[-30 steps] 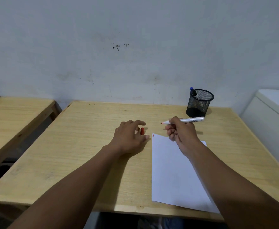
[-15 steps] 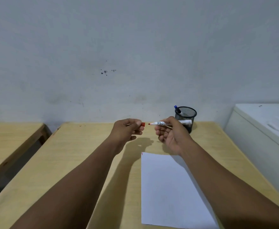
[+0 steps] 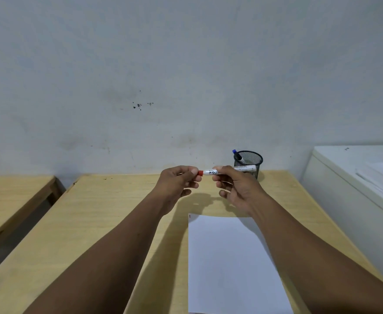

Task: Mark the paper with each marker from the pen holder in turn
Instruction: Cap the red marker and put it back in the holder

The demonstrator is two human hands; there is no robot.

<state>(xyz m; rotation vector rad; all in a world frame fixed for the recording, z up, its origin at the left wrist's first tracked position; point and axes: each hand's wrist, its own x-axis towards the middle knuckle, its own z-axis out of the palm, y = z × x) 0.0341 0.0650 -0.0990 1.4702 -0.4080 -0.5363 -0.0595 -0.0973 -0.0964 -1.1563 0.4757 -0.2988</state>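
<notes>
Both hands are raised above the wooden table (image 3: 108, 218). My right hand (image 3: 235, 186) grips a white marker (image 3: 242, 169) held level, its tip pointing left. My left hand (image 3: 179, 180) pinches the red cap (image 3: 200, 173), which meets the marker's tip end. A white sheet of paper (image 3: 229, 264) lies on the table below my right forearm, with a small red mark (image 3: 189, 215) at its top left corner. A black mesh pen holder (image 3: 249, 160) stands at the table's back edge behind my right hand, with a blue-capped marker (image 3: 237, 155) leaning in it.
A second wooden table (image 3: 11, 196) stands to the left across a narrow gap. A white cabinet or appliance (image 3: 356, 177) stands against the right side of the table. A plain grey wall rises directly behind.
My left hand picked the red cap off the table and rose with it. Both hands lifted, and the cap closed the gap to the marker's tip. The view tilted upward.
</notes>
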